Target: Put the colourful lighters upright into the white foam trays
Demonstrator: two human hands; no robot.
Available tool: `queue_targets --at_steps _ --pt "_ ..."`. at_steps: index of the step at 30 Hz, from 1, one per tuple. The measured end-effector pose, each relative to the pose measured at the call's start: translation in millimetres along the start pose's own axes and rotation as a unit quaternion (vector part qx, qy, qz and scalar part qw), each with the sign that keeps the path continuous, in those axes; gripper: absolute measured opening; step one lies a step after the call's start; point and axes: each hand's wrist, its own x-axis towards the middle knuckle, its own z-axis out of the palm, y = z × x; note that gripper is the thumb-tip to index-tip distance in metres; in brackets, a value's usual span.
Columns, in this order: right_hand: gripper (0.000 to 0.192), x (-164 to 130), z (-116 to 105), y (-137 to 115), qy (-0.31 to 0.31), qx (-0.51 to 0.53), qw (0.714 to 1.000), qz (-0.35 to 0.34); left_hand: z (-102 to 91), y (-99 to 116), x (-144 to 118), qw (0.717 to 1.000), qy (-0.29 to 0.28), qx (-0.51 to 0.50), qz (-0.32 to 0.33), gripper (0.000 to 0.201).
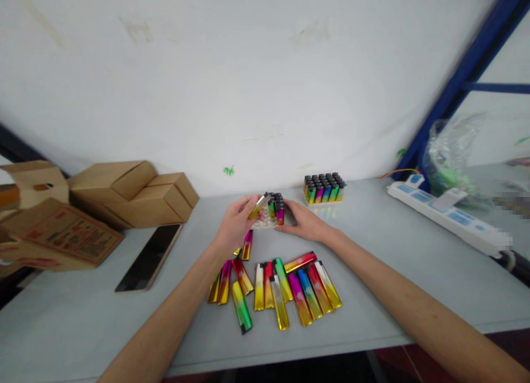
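Observation:
My left hand [235,220] pinches a silver-and-gold lighter [259,206], tilted over a small white tray [260,224] with round holes. Several black-topped lighters [280,216] stand upright at the tray's right side. Around that right end curls my right hand [305,222], its thumb at the front and its fingers partly hidden behind the lighters. Closer to me, many loose shiny lighters lie flat on the table, among them a green one [242,308], a purple one [300,299] and a red one [301,261].
A full block of upright lighters [324,189] stands by the wall. On the left are brown cardboard boxes [124,190], an opened carton [62,234] and a dark phone [149,257]. A white power strip [449,214] and a clear plastic bag [449,151] are on the right.

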Motion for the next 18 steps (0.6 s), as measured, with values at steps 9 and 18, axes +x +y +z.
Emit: queue_targets --at_steps 9,18 --pt "0.084 -0.8 1.0 1.4 0.002 0.005 1.000 0.003 -3.0 0.9 3.6 0.985 0.128 -0.059 -0.102 0.027" --pt "0.083 -0.6 -0.2 -0.3 0.004 0.007 1.000 -0.006 -3.3 0.2 3.2 0.987 0.066 -0.115 -0.087 0.008"
